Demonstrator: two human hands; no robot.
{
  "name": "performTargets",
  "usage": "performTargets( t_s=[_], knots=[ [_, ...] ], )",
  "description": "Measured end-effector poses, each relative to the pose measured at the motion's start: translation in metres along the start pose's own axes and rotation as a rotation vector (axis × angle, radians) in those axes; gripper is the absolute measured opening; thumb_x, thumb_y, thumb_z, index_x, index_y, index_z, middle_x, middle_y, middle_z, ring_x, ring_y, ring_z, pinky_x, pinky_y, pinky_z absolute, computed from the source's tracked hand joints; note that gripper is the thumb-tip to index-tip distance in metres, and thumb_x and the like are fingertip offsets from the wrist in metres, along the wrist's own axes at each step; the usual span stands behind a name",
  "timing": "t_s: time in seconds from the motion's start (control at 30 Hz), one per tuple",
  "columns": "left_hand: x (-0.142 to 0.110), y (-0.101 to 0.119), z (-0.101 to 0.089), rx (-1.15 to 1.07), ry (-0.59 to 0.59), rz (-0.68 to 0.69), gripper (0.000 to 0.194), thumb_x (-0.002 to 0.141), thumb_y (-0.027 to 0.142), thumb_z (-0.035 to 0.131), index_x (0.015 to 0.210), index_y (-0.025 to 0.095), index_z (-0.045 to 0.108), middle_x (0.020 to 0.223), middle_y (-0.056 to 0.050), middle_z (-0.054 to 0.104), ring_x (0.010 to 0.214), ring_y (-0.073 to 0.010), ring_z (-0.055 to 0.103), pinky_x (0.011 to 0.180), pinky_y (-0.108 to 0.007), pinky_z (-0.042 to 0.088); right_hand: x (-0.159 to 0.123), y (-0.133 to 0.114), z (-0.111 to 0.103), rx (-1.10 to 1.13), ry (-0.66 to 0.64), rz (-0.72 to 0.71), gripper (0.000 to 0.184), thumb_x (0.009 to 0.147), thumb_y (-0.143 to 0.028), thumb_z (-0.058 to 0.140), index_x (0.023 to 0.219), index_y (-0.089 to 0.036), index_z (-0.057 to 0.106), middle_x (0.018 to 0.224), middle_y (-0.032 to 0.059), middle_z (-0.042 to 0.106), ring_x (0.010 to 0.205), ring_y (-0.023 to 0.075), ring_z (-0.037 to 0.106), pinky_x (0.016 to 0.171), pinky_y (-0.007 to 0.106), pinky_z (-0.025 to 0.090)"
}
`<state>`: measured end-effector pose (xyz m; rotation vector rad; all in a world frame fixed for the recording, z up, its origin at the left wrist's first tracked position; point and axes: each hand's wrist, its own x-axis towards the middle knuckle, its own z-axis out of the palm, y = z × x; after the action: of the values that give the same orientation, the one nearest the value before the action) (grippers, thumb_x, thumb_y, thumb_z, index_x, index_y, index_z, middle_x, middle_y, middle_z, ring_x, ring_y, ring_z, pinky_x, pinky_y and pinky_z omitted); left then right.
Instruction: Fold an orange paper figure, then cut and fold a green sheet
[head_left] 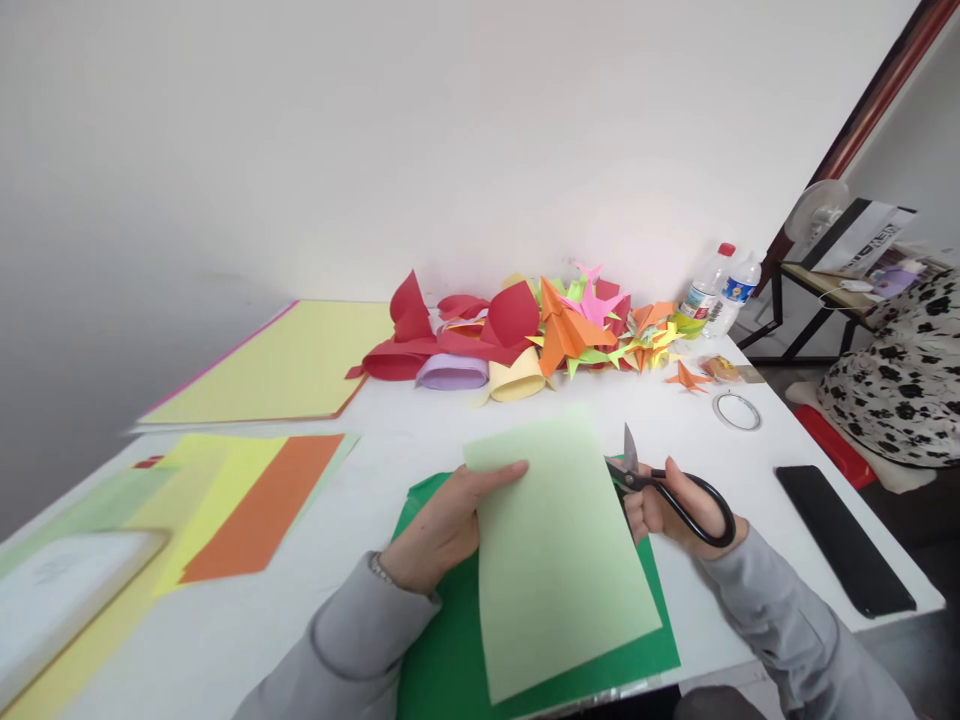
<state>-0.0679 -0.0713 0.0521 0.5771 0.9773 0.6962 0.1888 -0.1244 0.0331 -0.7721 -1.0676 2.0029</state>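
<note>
My left hand (448, 520) pinches the left edge of a pale green sheet of paper (559, 560), thumb on top and fingers behind. In my right hand (682, 510) is a pair of black-handled scissors (630, 468), blades apart, close to the sheet's right edge. I cannot tell whether a blade touches the paper. Beneath the pale sheet lies a darker green sheet (442, 640), partly covered, at the table's front edge.
Folded paper shapes, among them an orange one (566, 330) and red ones (405, 355), line the wall. Coloured sheets (262, 510) lie left under a white block (67, 590). To the right are a tape roll (737, 410), a black phone-like slab (844, 540) and two bottles (701, 290).
</note>
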Motion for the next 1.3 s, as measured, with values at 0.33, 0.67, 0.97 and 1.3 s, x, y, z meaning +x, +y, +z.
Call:
performTargets(
  t_s=[0.33, 0.67, 0.97, 1.3],
  knots=[
    [-0.002, -0.011, 0.011, -0.008, 0.030, 0.048, 0.028, 0.073, 0.019, 0.075, 0.100, 0.022, 0.070, 0.097, -0.007, 0.076, 0.099, -0.0306, 0.069, 0.077, -0.036, 0.060, 0.003, 0.001, 0.008, 0.026, 0.045, -0.002, 0.085, 0.078, -0.084, 0.031, 0.126, -0.016, 0.050, 0.104, 0.0144, 0.070, 0.086, 0.0238, 0.067, 0.069, 0.032, 0.044],
    [-0.001, -0.011, 0.009, -0.035, 0.052, 0.038, 0.032, 0.072, 0.020, 0.077, 0.103, 0.017, 0.069, 0.094, -0.009, 0.076, 0.094, -0.0305, 0.071, 0.074, -0.036, 0.061, 0.005, -0.005, 0.023, 0.026, 0.072, -0.042, 0.088, 0.081, -0.083, 0.021, 0.135, -0.017, 0.041, 0.112, 0.0145, 0.065, 0.100, 0.0271, 0.063, 0.086, 0.040, 0.044],
    [0.001, -0.012, 0.010, -0.054, 0.081, 0.039, 0.030, 0.075, 0.016, 0.073, 0.104, 0.013, 0.069, 0.094, -0.012, 0.076, 0.088, -0.0299, 0.072, 0.070, -0.036, 0.061, 0.007, -0.002, 0.025, -0.027, 0.119, -0.082, 0.091, 0.077, -0.085, 0.023, 0.134, -0.018, 0.043, 0.117, 0.0151, 0.063, 0.105, 0.0275, 0.061, 0.086, 0.040, 0.044],
    [0.002, -0.013, 0.012, -0.079, 0.114, 0.080, 0.021, 0.076, 0.014, 0.071, 0.097, 0.012, 0.069, 0.095, -0.012, 0.076, 0.084, -0.0287, 0.073, 0.066, -0.035, 0.062, 0.008, -0.002, 0.027, 0.029, 0.075, -0.153, 0.086, 0.077, -0.081, 0.039, 0.136, -0.019, 0.045, 0.119, 0.0139, 0.063, 0.105, 0.0276, 0.061, 0.086, 0.039, 0.045]
  ],
)
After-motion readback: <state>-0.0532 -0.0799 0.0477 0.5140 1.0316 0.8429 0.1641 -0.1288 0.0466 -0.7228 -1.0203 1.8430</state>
